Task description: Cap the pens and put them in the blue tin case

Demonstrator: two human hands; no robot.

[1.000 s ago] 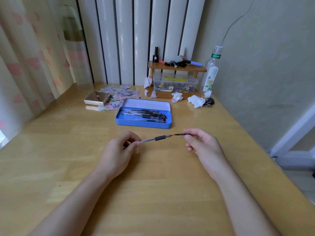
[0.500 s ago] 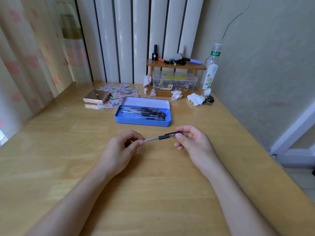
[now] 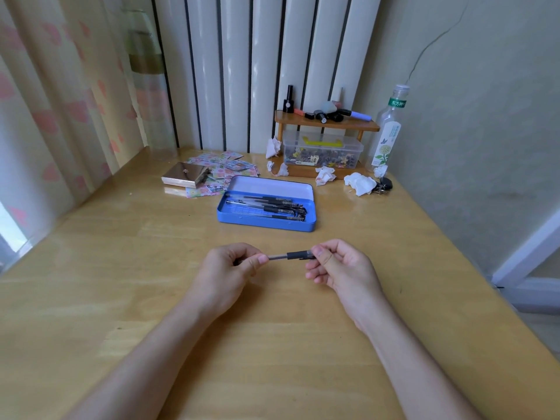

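Note:
A clear pen (image 3: 289, 256) with a black grip is held level above the wooden table, between both hands. My left hand (image 3: 225, 272) pinches its rear end, most of which is hidden in the fingers. My right hand (image 3: 339, 269) grips the black cap, which sits over the pen's tip end against the grip. Beyond the hands, the open blue tin case (image 3: 266, 223) lies on the table with several capped black pens (image 3: 272, 206) inside. Its lid stands open toward the back.
A metal box (image 3: 185, 177) lies on patterned paper sheets at the back left. At the back stand a small wooden shelf (image 3: 325, 122) with cosmetics, a clear plastic box (image 3: 322, 150), a bottle (image 3: 388, 131) and crumpled tissues (image 3: 359, 183). Wall on the right, curtain on the left.
My right hand has moved left and slid the cap over the pen's tip. The gap between both hands has narrowed.

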